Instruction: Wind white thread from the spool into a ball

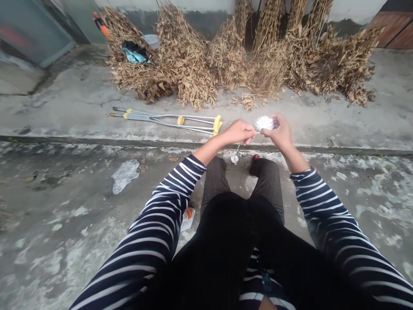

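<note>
My right hand point(280, 132) is closed around a shiny, silvery-white bundle point(263, 123) with a ridged, layered surface; its exact kind is unclear. My left hand point(239, 132) is pinched just left of the bundle, where a thin pale piece shows between the fingertips and the bundle. Below the left hand, a small whitish round item point(235, 159) appears at the end of a thin strand point(238, 148). Whether it hangs or lies on the ground I cannot tell. Both hands are above the edge of the concrete step, over my knees.
A pair of crutches point(167, 119) with yellow pads lies on the concrete ledge point(64, 116) to the left. Dried plant bundles point(190, 64) lean along the wall. A clear plastic bag point(125, 175) and an orange-and-white packet point(187, 218) lie on the lower ground.
</note>
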A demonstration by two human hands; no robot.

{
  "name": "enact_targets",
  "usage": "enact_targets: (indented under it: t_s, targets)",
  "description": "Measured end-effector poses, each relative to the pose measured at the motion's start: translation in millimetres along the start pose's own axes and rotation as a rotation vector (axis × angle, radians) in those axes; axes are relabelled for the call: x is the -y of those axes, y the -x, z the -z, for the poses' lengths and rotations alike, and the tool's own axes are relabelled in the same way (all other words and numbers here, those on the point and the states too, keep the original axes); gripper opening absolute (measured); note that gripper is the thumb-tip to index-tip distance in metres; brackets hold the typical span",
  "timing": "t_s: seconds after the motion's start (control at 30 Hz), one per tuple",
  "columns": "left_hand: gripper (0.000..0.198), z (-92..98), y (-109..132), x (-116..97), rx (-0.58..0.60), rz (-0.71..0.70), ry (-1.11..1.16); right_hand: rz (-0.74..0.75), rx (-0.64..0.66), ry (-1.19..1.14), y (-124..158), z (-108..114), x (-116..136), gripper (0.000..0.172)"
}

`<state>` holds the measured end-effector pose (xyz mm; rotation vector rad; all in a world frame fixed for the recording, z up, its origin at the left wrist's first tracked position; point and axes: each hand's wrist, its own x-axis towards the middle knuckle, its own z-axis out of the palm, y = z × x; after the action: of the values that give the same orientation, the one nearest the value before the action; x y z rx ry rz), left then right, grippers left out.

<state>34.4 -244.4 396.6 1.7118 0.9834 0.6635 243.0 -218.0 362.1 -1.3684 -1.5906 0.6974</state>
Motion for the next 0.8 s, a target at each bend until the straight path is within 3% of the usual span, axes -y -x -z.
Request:
enact_targets:
  t_s: [0.13,0.27,0.4,0.57,0.8]
  targets:
    - [0.036,20.5,-8,-4,-0.011,-0.04,-0.123,-0.112,0.118,-0.034,4,3,3,0.05]
    - [0.03,26.9,-16,-1,-0.043,-0.069,-0.122,-0.392,0.404,-0.41,14,9,12,0.048]
    - [0.035,23.4,-19,5,-0.062,-0.135,-0.098,-0.507,0.564,-0.643,21,14,11,0.044]
    - [0.034,18.1,-19,4,-0.157,-0.162,-0.103,-0.565,0.642,-0.754,21,10,4,0.037]
    - [0.023,24.4,-24,9,-0.196,-0.196,-0.095,-0.476,0.655,-0.83,24,4,11,0.04]
